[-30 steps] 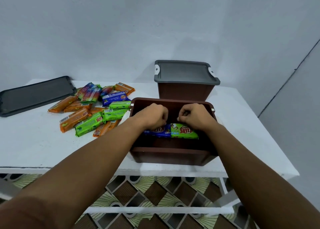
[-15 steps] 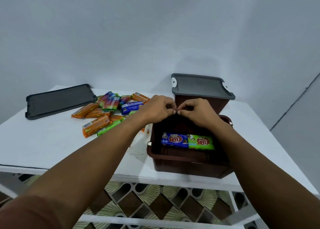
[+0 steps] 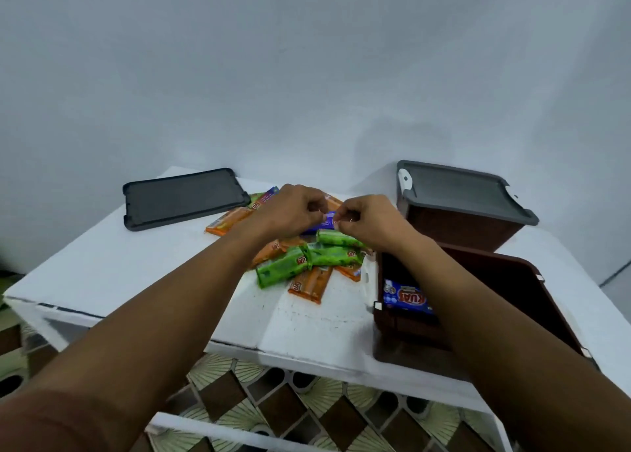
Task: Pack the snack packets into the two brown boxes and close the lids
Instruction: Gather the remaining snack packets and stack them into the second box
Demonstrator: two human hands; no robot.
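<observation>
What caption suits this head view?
Left hand and right hand hover above loose snack packets beside the open brown box.

Single head-worn wide-angle view, looking forward and down across the white table [image 3: 112, 274] toward the wall [image 3: 307, 76], which fills the top half of frame. Close in: both forearms enter from the bottom corners, and the left hand [image 3: 290, 209] and right hand [image 3: 370, 221] meet near centre. The open brown box [image 3: 495, 274] sits at the right edge, and floor tiles [image 3: 273, 400] show below the near table rim.
</observation>
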